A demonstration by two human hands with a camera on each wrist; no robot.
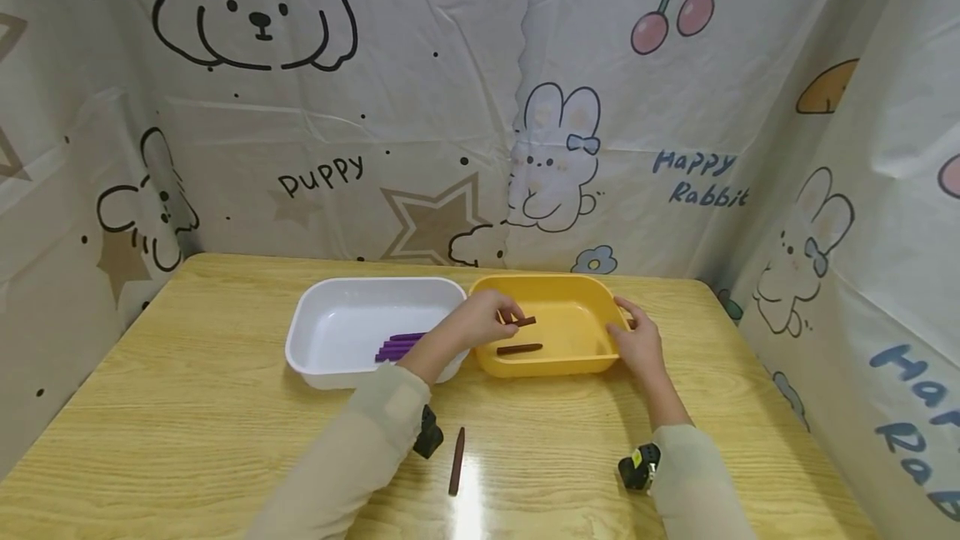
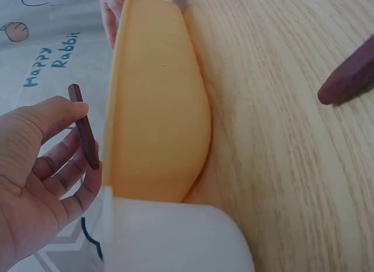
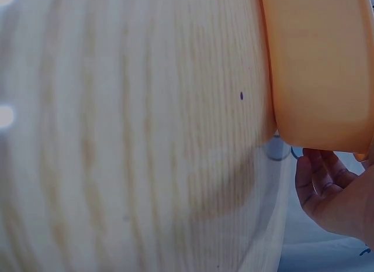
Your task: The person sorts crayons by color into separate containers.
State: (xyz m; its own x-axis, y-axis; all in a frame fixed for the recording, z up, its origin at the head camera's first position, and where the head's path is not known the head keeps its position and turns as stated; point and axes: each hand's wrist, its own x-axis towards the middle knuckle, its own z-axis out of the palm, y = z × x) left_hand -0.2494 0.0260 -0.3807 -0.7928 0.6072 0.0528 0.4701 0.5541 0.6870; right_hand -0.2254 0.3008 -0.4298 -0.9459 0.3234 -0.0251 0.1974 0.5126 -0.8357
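Note:
My left hand [image 1: 483, 320] pinches a brown crayon [image 2: 85, 128] between thumb and fingertips, above the left part of the yellow tray [image 1: 573, 327]. Beneath it, a second brown crayon [image 1: 520, 349] lies on the tray's floor. At the tray's right end my right hand [image 1: 639, 342] grips the rim, thumb over the edge and fingers along the outside wall. In the right wrist view, the fingers [image 3: 322, 181] of that hand show at the tray's end. Another brown crayon [image 1: 457, 462] lies on the wooden table, nearer to me than the trays.
A white tray [image 1: 303, 367] stands at the left, its side against the yellow tray. Several purple crayons [image 1: 396, 348] lie inside it, partly covered by my left forearm. Behind the wooden table [image 1: 187, 390] hangs a printed cloth [image 1: 337, 107], which also encloses both sides.

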